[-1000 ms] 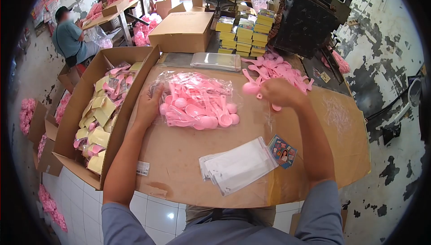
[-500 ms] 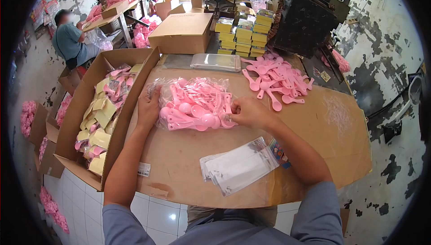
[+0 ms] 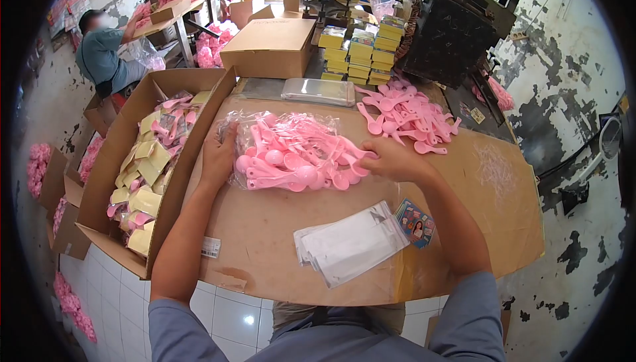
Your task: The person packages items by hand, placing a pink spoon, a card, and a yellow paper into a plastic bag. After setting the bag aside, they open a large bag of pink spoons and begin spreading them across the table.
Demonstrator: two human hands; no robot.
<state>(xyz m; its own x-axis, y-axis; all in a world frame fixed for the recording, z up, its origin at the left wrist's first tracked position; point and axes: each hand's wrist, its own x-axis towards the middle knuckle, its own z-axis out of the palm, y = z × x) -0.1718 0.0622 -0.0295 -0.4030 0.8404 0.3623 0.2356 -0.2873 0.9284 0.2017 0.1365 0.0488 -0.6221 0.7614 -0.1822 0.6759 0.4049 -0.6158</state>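
A clear plastic bag [image 3: 246, 138] full of pink plastic spoons [image 3: 291, 160] lies on the cardboard-covered table. My left hand [image 3: 218, 155] grips the bag's left edge, fingers closed on the film. At the bag's right end my right hand [image 3: 396, 158] is closed on the handles of some pink spoons, which stick out of the bag's mouth. Just beyond that hand sits a loose heap of pink spoons [image 3: 417, 117]. Nearer my body lie a stack of flat clear sleeves [image 3: 351, 244] and some printed cards [image 3: 416, 224].
On the left stands an open carton [image 3: 173, 219] holding packed spoons and yellowish cards. Behind the bag are a stack of clear film [image 3: 318, 91], a closed carton [image 3: 268, 47], piled card bundles [image 3: 360, 50] and a dark machine [image 3: 440, 37]. A person [image 3: 103, 54] sits at the far left.
My right hand has moved right and pulled spoons partly out of the bag's mouth. The left hand keeps its place. More of the printed cards shows now.
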